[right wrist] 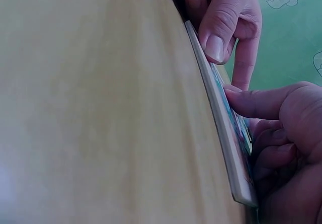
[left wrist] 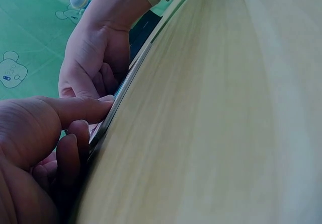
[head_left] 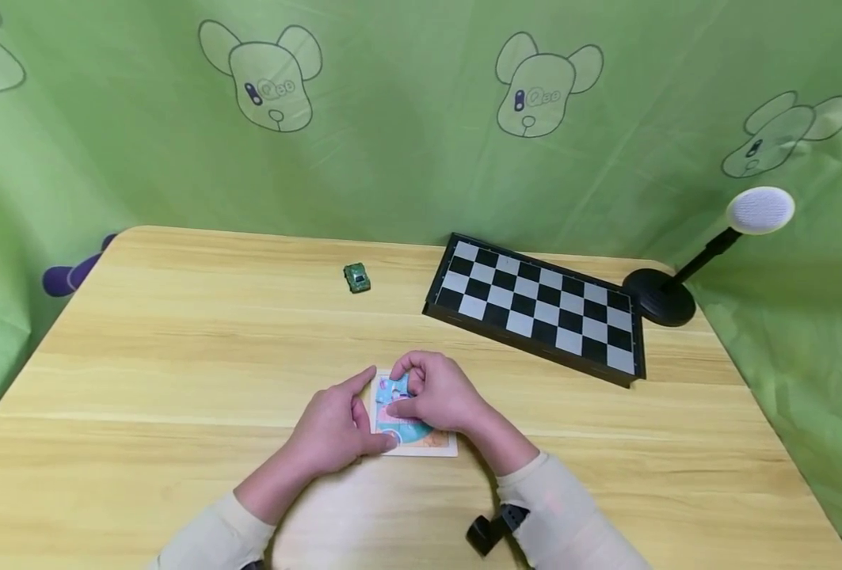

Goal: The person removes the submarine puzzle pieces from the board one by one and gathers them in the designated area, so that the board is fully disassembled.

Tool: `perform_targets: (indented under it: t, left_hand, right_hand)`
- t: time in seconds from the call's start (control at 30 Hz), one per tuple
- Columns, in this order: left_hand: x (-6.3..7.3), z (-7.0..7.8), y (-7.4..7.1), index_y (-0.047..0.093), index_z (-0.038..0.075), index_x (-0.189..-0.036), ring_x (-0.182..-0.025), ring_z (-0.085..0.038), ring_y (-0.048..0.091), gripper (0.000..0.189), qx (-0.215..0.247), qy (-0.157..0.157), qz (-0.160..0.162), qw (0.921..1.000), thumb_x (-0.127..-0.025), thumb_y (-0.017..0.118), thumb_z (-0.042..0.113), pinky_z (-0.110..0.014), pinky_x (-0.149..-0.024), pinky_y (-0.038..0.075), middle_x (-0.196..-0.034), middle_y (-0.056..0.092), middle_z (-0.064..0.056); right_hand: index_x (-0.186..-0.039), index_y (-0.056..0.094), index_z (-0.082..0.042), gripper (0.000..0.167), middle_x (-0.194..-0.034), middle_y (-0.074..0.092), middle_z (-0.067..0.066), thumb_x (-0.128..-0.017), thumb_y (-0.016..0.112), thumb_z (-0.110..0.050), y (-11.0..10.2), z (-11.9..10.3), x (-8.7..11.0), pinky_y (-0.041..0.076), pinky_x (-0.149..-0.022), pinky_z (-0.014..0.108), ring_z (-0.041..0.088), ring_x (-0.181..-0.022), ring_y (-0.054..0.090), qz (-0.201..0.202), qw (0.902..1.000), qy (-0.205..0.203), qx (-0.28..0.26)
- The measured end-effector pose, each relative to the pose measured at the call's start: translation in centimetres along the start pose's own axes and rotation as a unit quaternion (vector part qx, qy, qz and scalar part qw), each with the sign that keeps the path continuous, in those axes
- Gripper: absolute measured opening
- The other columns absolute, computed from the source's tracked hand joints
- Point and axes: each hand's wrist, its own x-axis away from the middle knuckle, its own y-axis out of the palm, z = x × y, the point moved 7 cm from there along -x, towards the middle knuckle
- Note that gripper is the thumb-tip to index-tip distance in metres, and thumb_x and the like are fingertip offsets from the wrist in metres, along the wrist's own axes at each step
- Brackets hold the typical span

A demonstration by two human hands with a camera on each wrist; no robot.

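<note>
A small flat picture puzzle (head_left: 421, 452) with a pale border and a blue, pink and orange picture lies on the table between both hands. My left hand (head_left: 331, 431) spans its left side, the thumb resting on the lower left part and the straight index finger along the upper left corner. Over the upper part, my right hand (head_left: 442, 396) holds a light blue puzzle piece (head_left: 390, 389) between thumb and bent index finger; the hand hides part of it. From the right wrist view, the puzzle's thin edge (right wrist: 216, 118) shows, with both thumbs on its face.
A green toy car (head_left: 357, 278) stands farther back on the wooden table (head_left: 178, 356). A black-and-white checkered board (head_left: 535, 305) lies at the back right, beside a round-headed lamp (head_left: 659, 297) on a black base. Green printed fabric (head_left: 406, 142) hangs behind the table.
</note>
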Motion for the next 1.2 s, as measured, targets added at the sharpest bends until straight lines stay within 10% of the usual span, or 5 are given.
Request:
perform_targets:
  t: [1.2]
  left_hand:
    - [0.16,0.26,0.20,0.041,-0.002,-0.150,-0.050,-0.014,0.052,0.096,-0.015,0.008,0.003,0.9999,-0.071,0.091,0.022,-0.031,-0.053,0.043,-0.063,0.056,0.003]
  right_hand:
    - [-0.096,0.073,-0.012,0.020,-0.052,0.043,-0.005,-0.081,0.084,-0.020,-0.99,-0.94,1.04,0.039,-0.053,0.026,0.009,-0.047,0.043,0.032,0.9943,-0.083,0.058]
